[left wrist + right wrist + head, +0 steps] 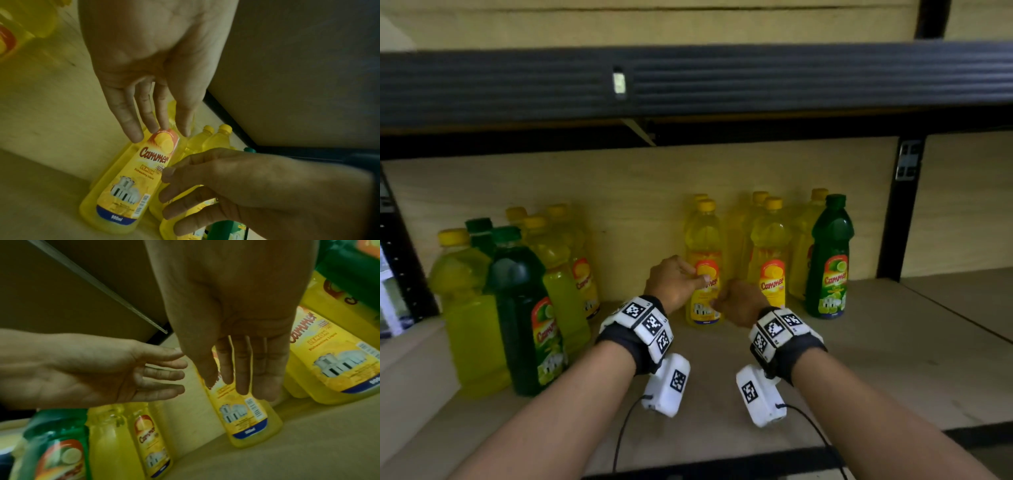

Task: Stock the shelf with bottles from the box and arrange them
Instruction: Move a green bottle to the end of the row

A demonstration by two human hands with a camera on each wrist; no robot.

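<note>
Arranging step: your left hand [677,281] and right hand [739,301] flank the upright yellow bottle [703,270] mid-shelf [893,342], fingers loosely extended, gripping nothing; next you probably square it into line with the row behind.

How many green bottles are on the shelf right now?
3. Two stand in the left cluster: the front green bottle and the rear green bottle behind it. The right green bottle ends the right-hand group. Yellow bottles may hide more.
</note>
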